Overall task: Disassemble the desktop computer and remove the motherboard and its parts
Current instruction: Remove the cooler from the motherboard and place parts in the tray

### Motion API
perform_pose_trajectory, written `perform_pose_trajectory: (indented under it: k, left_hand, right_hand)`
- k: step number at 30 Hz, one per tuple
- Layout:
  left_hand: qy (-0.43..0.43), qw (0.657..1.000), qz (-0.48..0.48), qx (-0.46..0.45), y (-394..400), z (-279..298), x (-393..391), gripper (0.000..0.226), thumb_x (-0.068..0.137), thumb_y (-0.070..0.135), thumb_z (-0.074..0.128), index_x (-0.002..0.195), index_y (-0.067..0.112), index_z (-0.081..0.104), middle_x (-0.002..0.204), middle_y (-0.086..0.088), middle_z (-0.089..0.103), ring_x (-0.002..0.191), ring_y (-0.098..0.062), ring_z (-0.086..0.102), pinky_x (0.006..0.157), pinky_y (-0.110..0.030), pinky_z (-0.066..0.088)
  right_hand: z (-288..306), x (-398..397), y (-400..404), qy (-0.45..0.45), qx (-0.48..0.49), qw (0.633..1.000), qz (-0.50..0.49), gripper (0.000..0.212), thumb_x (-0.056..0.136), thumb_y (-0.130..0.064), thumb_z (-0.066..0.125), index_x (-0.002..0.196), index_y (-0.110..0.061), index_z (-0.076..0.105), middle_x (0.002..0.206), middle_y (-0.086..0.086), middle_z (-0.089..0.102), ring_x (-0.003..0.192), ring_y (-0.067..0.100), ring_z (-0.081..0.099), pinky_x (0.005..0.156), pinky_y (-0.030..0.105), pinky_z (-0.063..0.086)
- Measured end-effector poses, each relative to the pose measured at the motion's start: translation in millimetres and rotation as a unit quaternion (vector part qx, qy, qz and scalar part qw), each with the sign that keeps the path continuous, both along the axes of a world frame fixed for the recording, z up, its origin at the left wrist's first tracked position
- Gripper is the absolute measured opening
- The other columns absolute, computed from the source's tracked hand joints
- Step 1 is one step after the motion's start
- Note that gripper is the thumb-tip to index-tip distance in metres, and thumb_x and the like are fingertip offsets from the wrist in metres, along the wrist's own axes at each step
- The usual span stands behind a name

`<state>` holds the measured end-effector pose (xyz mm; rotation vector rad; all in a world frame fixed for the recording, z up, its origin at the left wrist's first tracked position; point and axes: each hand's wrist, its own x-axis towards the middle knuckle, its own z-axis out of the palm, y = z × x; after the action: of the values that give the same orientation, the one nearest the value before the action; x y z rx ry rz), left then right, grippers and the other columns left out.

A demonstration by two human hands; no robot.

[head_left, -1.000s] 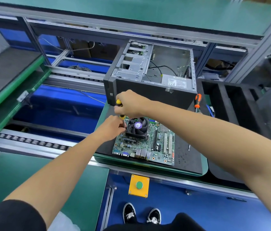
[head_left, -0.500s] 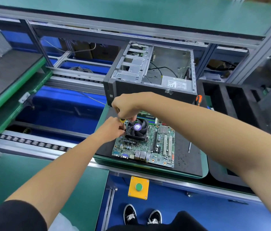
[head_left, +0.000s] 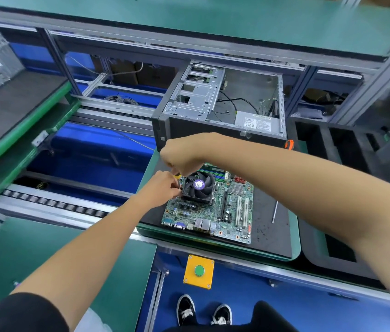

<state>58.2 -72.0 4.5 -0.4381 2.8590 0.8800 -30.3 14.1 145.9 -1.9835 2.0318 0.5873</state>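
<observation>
While both hands work at the cooler, the motherboard serves as the landmark for every place below.

Motherboard (head_left: 215, 212): flat green rectangle, densely studded with small parts, white and black slots on its right half, metal ports along its near edge; it lies on the black mat.
Black mat (head_left: 270, 233): matte, dark, speckled with tiny bits right of the motherboard, set in a green-rimmed tray (head_left: 295, 245).
Cooler fan (head_left: 198, 186): black, square frame with curved blades and a round purple label, seated on the motherboard's far left part.
Right hand (head_left: 180, 155): above the motherboard's far left corner, fingers curled down round a yellow-handled screwdriver (head_left: 177, 176); only a sliver of handle shows.
Left hand (head_left: 163, 185): at the fan's left edge, fingertips pinched together by the screwdriver; what they pinch I cannot tell.
Computer case (head_left: 218, 111): behind the motherboard, open grey sheet-metal box with black walls, perforated drive cage, loose cables.
Loose screwdriver shaft (head_left: 274, 212): thin, silver, on the mat right of the motherboard.
Orange handle (head_left: 289, 144): beyond the motherboard's far right, mostly hidden by the right forearm.
Yellow box with green button (head_left: 198, 270): square, in front of the motherboard.
Change: compared with half a second ago, the right hand sits slightly lower over the fan; motherboard unmoved.
</observation>
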Motion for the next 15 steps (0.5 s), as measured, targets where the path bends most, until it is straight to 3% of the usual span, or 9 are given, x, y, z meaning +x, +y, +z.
perform_pose_trajectory:
  k: [4,7,9,12,15]
  left_hand:
    - [-0.018,1.000,-0.005,0.012,-1,0,1,0.023,0.087,0.016,0.062,0.075,-0.002,0.068,0.075,-0.014,0.068,0.076,-0.029,0.060,0.071,-0.038,0.049]
    - [-0.025,0.999,-0.013,0.022,1,7,2,0.014,0.084,0.015,0.068,0.083,0.001,0.070,0.084,-0.012,0.070,0.083,-0.028,0.064,0.077,-0.039,0.050]
    - [-0.009,0.996,-0.005,0.093,-2,16,2,0.021,0.082,0.011,0.071,0.102,0.008,0.068,0.104,-0.006,0.070,0.099,-0.021,0.064,0.093,-0.037,0.049]
    - [0.037,0.968,0.031,0.246,-9,38,5,0.038,0.078,0.007,0.072,0.114,0.004,0.061,0.115,-0.008,0.067,0.110,-0.017,0.061,0.102,-0.035,0.044]
    - [0.031,0.918,0.022,0.395,-8,51,4,0.049,0.080,0.004,0.070,0.126,-0.003,0.054,0.124,-0.015,0.064,0.118,-0.018,0.058,0.104,-0.030,0.042]
  right_hand:
    - [-7,4,-1,0.051,0.010,0.994,0.093,0.007,0.083,-0.004,0.057,0.080,-0.011,0.056,0.062,0.001,0.044,0.055,0.016,0.036,0.047,0.029,0.025]
    - [-5,-7,3,0.014,-0.003,1.000,0.023,0.016,0.081,-0.005,0.053,0.068,-0.012,0.047,0.061,0.003,0.043,0.055,0.016,0.033,0.050,0.032,0.028]
    - [-4,-11,7,-0.011,-0.009,1.000,-0.024,0.017,0.081,-0.010,0.054,0.065,-0.010,0.050,0.060,0.004,0.046,0.055,0.018,0.035,0.049,0.032,0.029]
    - [-7,-11,8,-0.059,-0.018,0.996,-0.070,0.017,0.084,-0.015,0.052,0.085,-0.002,0.061,0.070,0.009,0.058,0.062,0.023,0.047,0.051,0.031,0.035]
    - [-8,-15,6,-0.131,-0.023,0.985,-0.111,0.021,0.092,-0.025,0.047,0.103,-0.008,0.044,0.088,0.011,0.067,0.078,0.025,0.059,0.066,0.036,0.047]
